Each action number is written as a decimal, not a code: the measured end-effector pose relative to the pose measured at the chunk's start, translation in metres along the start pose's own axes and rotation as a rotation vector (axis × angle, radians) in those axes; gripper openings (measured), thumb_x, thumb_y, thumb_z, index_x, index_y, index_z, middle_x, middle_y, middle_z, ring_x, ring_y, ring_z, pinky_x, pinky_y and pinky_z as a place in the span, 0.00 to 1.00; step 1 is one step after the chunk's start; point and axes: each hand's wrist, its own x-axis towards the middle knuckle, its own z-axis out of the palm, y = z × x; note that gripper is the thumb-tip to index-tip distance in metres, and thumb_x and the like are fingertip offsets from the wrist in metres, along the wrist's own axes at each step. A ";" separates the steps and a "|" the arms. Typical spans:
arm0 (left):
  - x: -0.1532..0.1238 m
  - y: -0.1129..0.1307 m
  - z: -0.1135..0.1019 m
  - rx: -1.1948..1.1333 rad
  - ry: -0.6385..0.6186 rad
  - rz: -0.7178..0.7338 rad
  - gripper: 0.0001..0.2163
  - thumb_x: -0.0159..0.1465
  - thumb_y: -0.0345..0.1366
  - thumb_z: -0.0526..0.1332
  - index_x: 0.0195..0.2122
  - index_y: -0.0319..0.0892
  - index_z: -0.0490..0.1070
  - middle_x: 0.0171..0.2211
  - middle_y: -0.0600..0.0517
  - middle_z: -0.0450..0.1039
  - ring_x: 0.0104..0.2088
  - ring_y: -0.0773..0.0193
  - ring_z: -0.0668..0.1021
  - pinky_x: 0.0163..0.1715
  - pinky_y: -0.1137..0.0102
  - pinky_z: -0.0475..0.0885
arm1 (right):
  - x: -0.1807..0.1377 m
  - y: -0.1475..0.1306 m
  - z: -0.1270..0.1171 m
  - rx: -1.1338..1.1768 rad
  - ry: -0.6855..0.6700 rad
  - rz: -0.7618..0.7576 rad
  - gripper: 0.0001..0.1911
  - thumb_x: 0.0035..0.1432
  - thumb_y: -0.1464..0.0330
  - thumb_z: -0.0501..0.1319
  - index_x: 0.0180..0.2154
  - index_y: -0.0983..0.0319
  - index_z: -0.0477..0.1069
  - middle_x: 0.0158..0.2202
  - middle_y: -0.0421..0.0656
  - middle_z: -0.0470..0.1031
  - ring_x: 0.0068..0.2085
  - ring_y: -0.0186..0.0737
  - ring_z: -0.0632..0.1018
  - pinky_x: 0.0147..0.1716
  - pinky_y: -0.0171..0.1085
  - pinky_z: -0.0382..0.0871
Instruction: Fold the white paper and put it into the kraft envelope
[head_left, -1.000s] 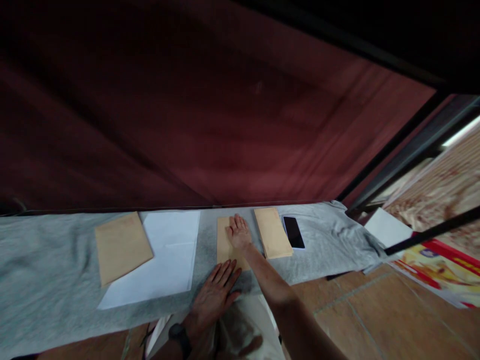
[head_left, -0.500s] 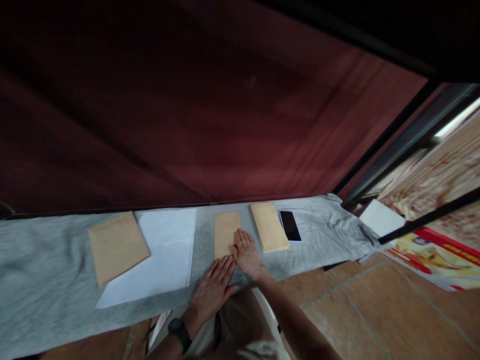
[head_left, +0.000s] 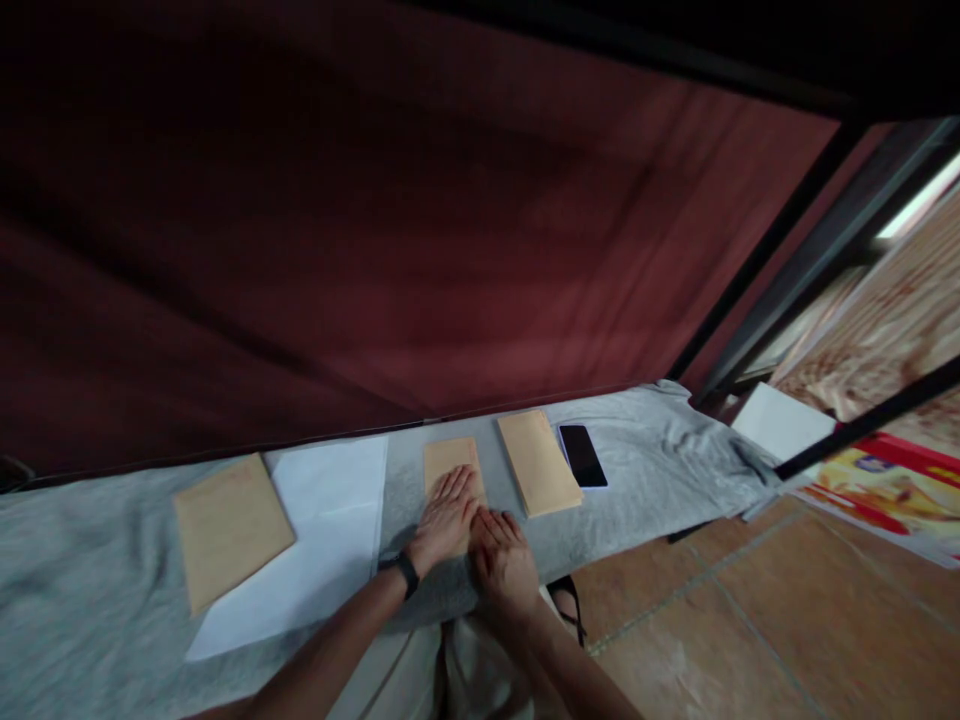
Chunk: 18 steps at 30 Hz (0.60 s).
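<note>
A tan paper envelope [head_left: 450,454] lies flat on the grey cloth, partly covered by both hands. My left hand [head_left: 448,512] rests palm down on its middle, fingers stretched out. Close beside it, my right hand [head_left: 505,560] lies flat at the envelope's near right edge, its fingers extended. Neither hand grips anything. To the right sits a stack of similar tan envelopes [head_left: 538,462], slightly turned. A larger-looking tan envelope or stack [head_left: 234,530] lies at the left, over part of a white sheet [head_left: 330,540].
A dark-screened phone [head_left: 583,456] lies right of the stack. Grey cloth [head_left: 645,450] covers the long narrow surface, with a dark red curtain-like panel [head_left: 420,250] behind it. At right are a white box-like object [head_left: 782,430], a colourful printed box [head_left: 892,485] and tiled floor [head_left: 690,640].
My left hand has moved up and forward onto the envelope. My right hand has drawn back toward my body, to the near right edge. The camera view has shifted slightly.
</note>
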 end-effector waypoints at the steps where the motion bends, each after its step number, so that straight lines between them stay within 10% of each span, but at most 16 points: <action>1: 0.011 -0.005 0.003 0.010 -0.006 -0.015 0.27 0.75 0.40 0.43 0.74 0.38 0.51 0.72 0.41 0.59 0.71 0.56 0.62 0.70 0.53 0.56 | -0.001 0.000 -0.001 0.014 -0.002 0.002 0.24 0.65 0.72 0.55 0.62 0.62 0.71 0.61 0.50 0.76 0.62 0.47 0.75 0.67 0.52 0.62; 10: 0.070 -0.025 0.010 0.029 -0.092 -0.075 0.27 0.74 0.43 0.42 0.71 0.38 0.59 0.70 0.42 0.62 0.71 0.56 0.62 0.70 0.54 0.53 | -0.004 0.002 0.000 0.007 0.018 0.010 0.23 0.64 0.74 0.56 0.58 0.57 0.73 0.58 0.46 0.78 0.58 0.44 0.77 0.66 0.49 0.61; 18: 0.039 -0.007 0.016 0.032 -0.061 0.014 0.28 0.75 0.43 0.42 0.74 0.40 0.51 0.72 0.44 0.57 0.72 0.59 0.60 0.71 0.56 0.51 | -0.005 0.001 0.001 0.024 0.047 0.045 0.17 0.64 0.75 0.55 0.51 0.58 0.73 0.48 0.47 0.80 0.50 0.46 0.78 0.64 0.49 0.64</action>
